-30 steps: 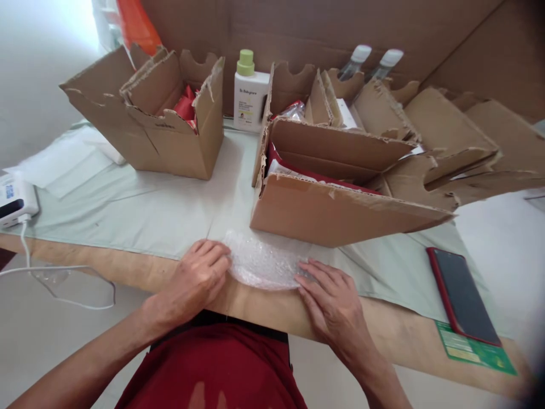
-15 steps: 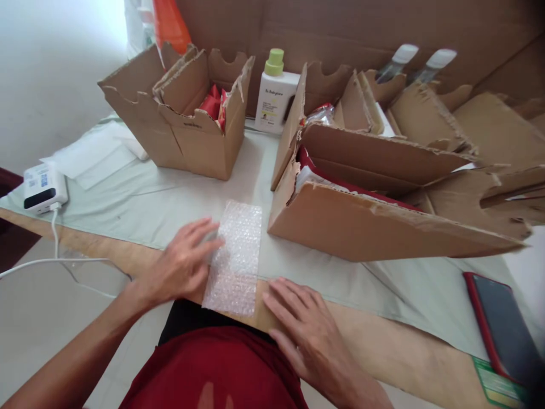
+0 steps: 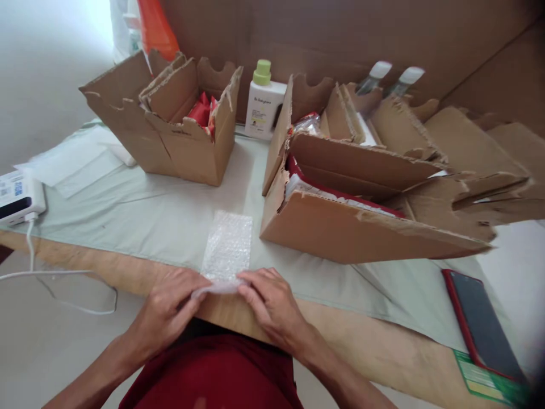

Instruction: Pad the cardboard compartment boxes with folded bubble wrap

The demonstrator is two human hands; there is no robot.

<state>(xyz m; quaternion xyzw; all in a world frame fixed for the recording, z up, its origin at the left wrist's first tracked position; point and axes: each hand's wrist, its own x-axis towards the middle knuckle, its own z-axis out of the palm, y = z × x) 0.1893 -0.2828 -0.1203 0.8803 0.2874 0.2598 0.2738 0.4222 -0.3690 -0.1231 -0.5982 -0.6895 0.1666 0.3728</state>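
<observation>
A strip of clear bubble wrap lies flat on the pale green cloth, its near end lifted at the table's front edge. My left hand pinches the near left corner between thumb and fingers. At the near right corner, my right hand grips the wrap the same way. Between the two hands the near edge is bent up into a narrow fold.
Cardboard dividers stand close on the right, and a cardboard box with red packets is at back left. A white bottle stands between. A phone lies right; a white power bank with cable lies left.
Both hands have come to the near corners of the bubble wrap and taken hold of them. The near end, flat before, is now raised and folded. The view has shifted slightly right.
</observation>
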